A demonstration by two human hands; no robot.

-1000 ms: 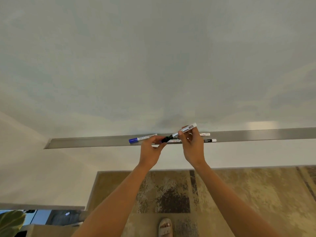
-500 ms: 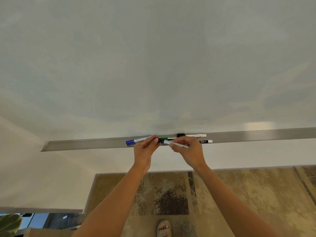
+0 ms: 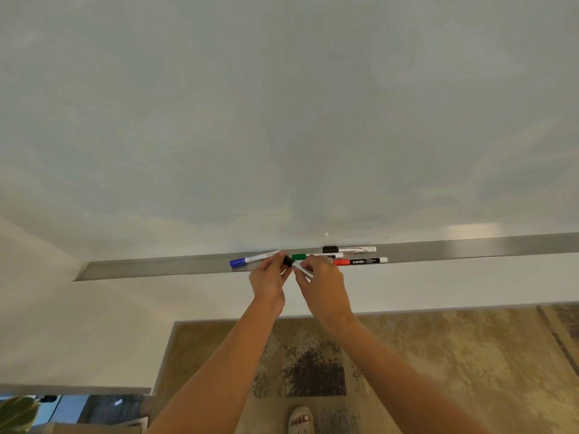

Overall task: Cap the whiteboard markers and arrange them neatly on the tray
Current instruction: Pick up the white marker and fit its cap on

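A long metal tray (image 3: pixel 141 267) runs under the whiteboard (image 3: pixel 282 120). On it lie a blue-capped marker (image 3: pixel 250 260), a green-capped marker (image 3: pixel 313 256), a red-capped marker (image 3: pixel 360 261) and a black-capped marker (image 3: pixel 351 249) at the back. My right hand (image 3: pixel 322 281) holds a white marker barrel (image 3: pixel 303 270) just in front of the tray. My left hand (image 3: pixel 269 277) pinches a black cap (image 3: pixel 288 261) at the barrel's left end. The two hands are close together; whether the cap is fully seated is hidden by the fingers.
A patterned rug (image 3: pixel 407 355) covers the floor below. My sandalled foot (image 3: pixel 300 419) shows at the bottom edge. A plant leaf (image 3: pixel 17 413) sits in the bottom left corner. The tray stretches free to the left and far right.
My right hand lowered the marker from a raised tilt to a flatter pose in front of the tray. The black cap in my left hand now meets its tip. The red-capped marker is uncovered.
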